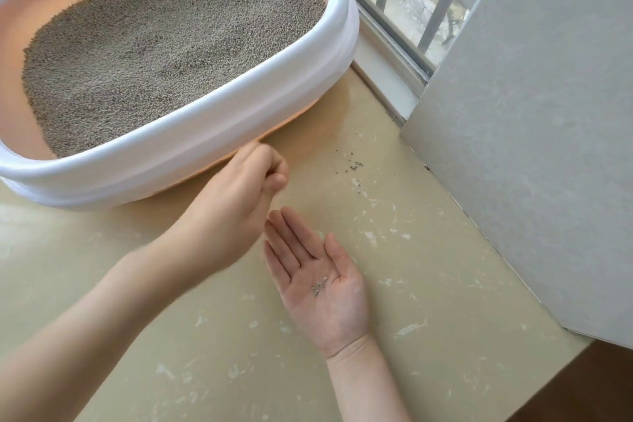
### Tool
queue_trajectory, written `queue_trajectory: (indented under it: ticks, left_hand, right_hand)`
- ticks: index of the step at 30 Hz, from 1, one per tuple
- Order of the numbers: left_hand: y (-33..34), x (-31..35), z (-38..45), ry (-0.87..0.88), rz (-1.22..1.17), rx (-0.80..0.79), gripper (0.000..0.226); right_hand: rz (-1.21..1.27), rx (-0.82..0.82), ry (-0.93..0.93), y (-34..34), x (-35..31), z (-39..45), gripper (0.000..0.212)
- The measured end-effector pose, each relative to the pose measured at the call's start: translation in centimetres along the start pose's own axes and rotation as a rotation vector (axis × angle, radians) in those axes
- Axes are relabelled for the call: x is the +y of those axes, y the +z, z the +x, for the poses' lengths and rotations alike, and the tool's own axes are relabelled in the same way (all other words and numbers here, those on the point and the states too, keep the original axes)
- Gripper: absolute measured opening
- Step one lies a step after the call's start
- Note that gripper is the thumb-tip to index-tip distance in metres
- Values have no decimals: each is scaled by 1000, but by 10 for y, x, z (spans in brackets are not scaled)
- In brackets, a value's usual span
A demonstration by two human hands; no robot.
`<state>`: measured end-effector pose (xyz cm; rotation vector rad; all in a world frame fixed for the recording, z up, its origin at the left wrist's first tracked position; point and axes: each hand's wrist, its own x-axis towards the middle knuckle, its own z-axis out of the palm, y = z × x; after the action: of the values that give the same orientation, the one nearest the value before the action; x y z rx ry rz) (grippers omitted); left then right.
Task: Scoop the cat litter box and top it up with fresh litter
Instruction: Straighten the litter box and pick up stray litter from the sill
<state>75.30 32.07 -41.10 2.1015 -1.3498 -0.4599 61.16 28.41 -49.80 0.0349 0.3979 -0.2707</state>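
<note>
Litter box (191,147), white rim w/ peach inside, sits on the beige floor (428,250) at its far edge, right end close to the window track (387,55). Inside: grey litter (164,44), uneven, piled toward the far & right sides, bare peach wall showing at the left. A few stray granules (352,166) lie on the floor just right of the box's near wall, toward the grey panel (531,113).

Right hand (322,281): palm up, fingers straight & relaxed, gripping nothing; a small cluster of picked-up granules (319,285) rests mid-palm.

Left hand (236,195): beside the box's near wall, fingers curled in, thumb against fingertips in a pinch. Can't tell if anything's btwn them, too blurred.
</note>
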Motion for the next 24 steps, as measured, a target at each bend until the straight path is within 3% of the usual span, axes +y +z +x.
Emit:
queue_trajectory:
  ticks: [4,9,13,16,19,24]
  left_hand:
    - [10,26,-52,142,221,-178,14]
    - [39,36,-65,214,506,-202,23]
    - [34,52,-53,238,279,-11,16]
    - [31,64,-35,101,-83,149,12]
    - [43,62,-11,-77,-257,241,9]
    - [74,13,25,-270,-147,232,5]
  right_hand:
    - [-36,35,1,-3,-1,-1,53]
    - [-39,128,20,0,-9,-7,55]
    - [69,123,12,8,-35,-15,47]
    - [123,159,-41,18,-61,-22,46]
    - [118,213,-122,21,-80,-23,46]
    - [138,214,-268,9,-102,-16,50]
